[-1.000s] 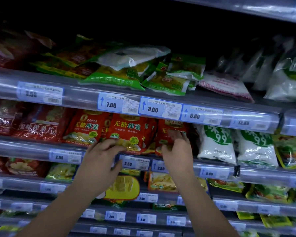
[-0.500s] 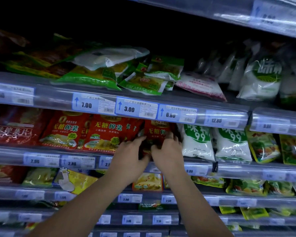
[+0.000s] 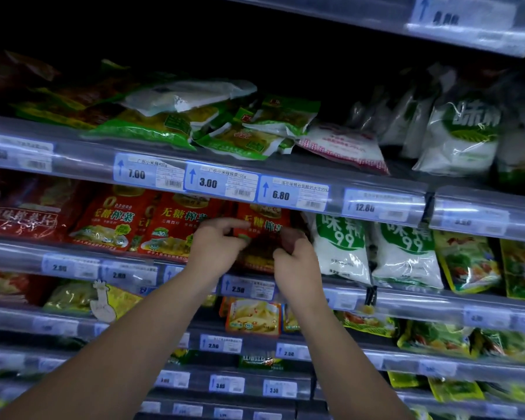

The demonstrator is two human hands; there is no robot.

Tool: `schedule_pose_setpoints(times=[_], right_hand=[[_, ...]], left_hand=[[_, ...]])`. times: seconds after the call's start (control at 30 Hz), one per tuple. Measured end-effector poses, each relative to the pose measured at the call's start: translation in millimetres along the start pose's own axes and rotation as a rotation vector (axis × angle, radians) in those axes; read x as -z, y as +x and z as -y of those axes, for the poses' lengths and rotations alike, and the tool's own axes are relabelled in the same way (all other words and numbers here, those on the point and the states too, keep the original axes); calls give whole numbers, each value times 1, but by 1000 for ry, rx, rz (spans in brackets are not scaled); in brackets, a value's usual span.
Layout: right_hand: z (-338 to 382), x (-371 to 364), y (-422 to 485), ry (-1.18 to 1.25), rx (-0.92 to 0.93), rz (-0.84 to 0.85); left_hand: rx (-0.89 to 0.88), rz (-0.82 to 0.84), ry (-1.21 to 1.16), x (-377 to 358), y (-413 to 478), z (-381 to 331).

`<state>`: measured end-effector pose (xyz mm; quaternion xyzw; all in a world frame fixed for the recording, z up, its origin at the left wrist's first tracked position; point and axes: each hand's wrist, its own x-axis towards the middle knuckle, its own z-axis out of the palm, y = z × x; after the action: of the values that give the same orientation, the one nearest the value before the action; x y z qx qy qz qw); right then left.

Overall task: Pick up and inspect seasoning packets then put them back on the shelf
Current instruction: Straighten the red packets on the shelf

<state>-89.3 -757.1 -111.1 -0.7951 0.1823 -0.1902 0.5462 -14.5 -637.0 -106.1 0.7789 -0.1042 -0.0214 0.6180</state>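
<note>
A red seasoning packet with yellow lettering stands on the second shelf, rightmost in a row of similar red packets. My left hand pinches its left edge with thumb and fingers. On the packet's right side, my right hand curls its fingers on the lower corner. The packet's lower part is shadowed and partly hidden behind both hands.
White and green bags stand right of the red packet. Green and yellow packets lie piled on the shelf above. Price tags line the shelf rails. Lower shelves hold yellow packets and green packets.
My left hand has moved right from the packets in the middle of the row to the rightmost one. Both hands have closed in on its two sides.
</note>
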Motion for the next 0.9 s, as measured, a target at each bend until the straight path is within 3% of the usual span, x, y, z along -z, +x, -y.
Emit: schedule_pose_setpoints(times=[0.1, 0.27, 0.4, 0.53, 0.63, 0.7, 0.9], right_hand=[[3, 8, -5, 85, 22, -19], [3, 16, -19, 159, 21, 5], [-9, 18, -35, 396, -127, 107], [-22, 19, -60, 453, -117, 239], [-27, 15, -84, 400, -103, 293], [-30, 15, -99, 399, -127, 339], [-33, 39, -135, 403, -147, 403]], left_hand=[[-3, -63, -171, 11, -4, -9], [37, 48, -410, 35, -35, -5], [95, 146, -468, 53, -64, 15], [161, 163, -482, 63, -84, 27], [160, 264, -257, 61, -101, 31], [147, 242, -210, 60, -112, 33], [348, 348, -471, 67, -140, 42]])
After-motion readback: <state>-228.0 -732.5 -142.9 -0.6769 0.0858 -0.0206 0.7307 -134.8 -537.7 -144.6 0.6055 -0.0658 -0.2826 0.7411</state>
